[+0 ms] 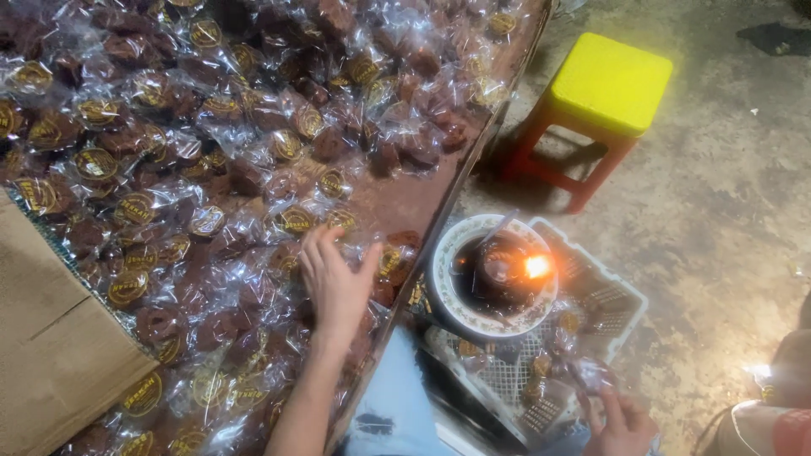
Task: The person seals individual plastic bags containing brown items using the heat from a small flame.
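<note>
My left hand [332, 283] reaches over a large heap of clear plastic packets [211, 152] of dark brown sweets with round gold labels. Its fingers rest spread on the packets near the heap's right edge, gripping nothing that I can see. My right hand [623, 425] is low at the bottom right, pinching a small wrapped packet [591, 374] above a white plastic crate [621, 297]. A small flame [537, 266] burns on a dark lamp standing in a white patterned plate [445, 287] on top of the crate.
A brown cardboard box [51, 338] lies at the left edge. A stool with a yellow seat and red legs [601, 93] stands on the concrete floor at the upper right. My jeans-clad knee [390, 405] is at the bottom centre.
</note>
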